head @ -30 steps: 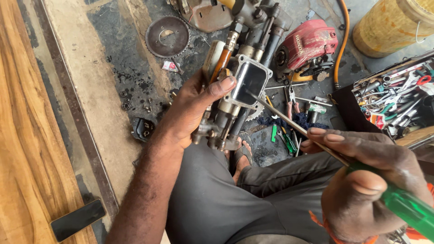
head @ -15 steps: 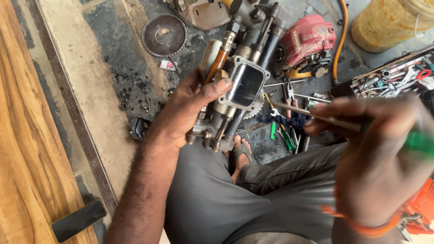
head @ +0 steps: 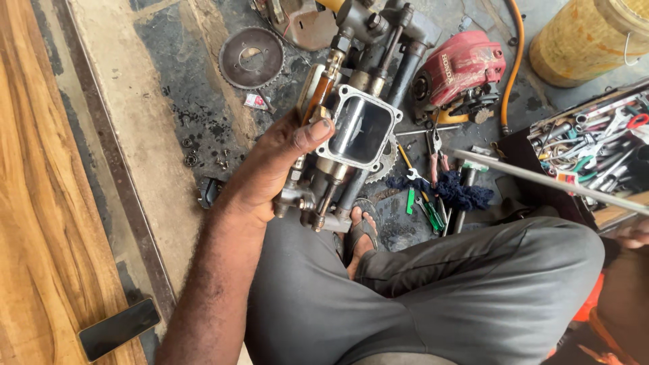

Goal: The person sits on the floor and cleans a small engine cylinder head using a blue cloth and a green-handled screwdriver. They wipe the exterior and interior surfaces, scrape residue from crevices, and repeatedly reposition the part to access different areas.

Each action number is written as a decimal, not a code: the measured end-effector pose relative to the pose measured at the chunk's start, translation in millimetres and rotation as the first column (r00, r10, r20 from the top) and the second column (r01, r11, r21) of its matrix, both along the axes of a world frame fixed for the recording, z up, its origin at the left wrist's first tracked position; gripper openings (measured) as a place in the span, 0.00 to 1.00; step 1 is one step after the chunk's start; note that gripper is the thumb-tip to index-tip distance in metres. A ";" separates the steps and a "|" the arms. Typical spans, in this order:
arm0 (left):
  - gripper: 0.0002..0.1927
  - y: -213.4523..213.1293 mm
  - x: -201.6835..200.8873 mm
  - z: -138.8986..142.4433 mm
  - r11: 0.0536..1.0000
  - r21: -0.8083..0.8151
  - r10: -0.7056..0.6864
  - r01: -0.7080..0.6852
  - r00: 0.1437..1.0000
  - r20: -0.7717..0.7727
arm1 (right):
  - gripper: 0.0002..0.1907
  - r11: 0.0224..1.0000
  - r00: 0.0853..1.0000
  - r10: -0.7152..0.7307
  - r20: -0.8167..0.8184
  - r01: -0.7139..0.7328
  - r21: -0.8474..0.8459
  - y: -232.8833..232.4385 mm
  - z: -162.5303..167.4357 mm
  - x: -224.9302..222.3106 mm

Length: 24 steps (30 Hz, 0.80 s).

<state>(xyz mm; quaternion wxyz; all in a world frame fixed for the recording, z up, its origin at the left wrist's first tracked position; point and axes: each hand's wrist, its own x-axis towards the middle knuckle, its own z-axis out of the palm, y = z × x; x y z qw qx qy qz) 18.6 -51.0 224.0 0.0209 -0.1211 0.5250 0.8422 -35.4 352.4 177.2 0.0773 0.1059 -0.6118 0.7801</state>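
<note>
My left hand [head: 270,176] grips a greasy metal engine assembly [head: 362,128] with a square open port and several tubes, and holds it up over my grey-trousered knees. The thumb rests at the port's rim. A screwdriver's long steel shaft [head: 541,179] slants in from the right, its tip well right of the assembly and not touching it. Only a sliver of my right hand [head: 635,236] shows at the right edge, where it holds the screwdriver; the handle is out of view.
On the dirty floor lie a toothed metal disc [head: 252,57], a red small engine [head: 463,67], loose pliers and green-handled tools [head: 426,203] and a dark blue rag [head: 466,192]. A tool tray [head: 595,149] and yellow container [head: 588,40] sit right. A phone [head: 118,329] lies lower left.
My right hand has pulled back to the right, almost out of frame, taking the screwdriver's tip away from the assembly. My left hand keeps its hold on the assembly.
</note>
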 end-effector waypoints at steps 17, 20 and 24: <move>0.35 5.5 0.0 -4.3 0.997 -0.053 0.049 -0.053 0.997 -0.062 | 0.20 0.692 0.726 -0.003 0.687 -0.494 0.526 -88.0 -162.0 -62.2; 0.40 0.8 0.8 -7.0 0.998 -0.055 0.028 -0.032 0.997 -0.074 | 0.28 0.404 0.675 -0.081 0.733 -0.650 0.644 -96.5 -222.2 -60.1; 0.49 -4.9 3.5 -15.1 0.997 0.072 -0.020 0.031 0.989 -0.150 | 0.30 0.298 0.622 -0.035 0.782 -0.741 0.602 -96.1 -264.5 -56.3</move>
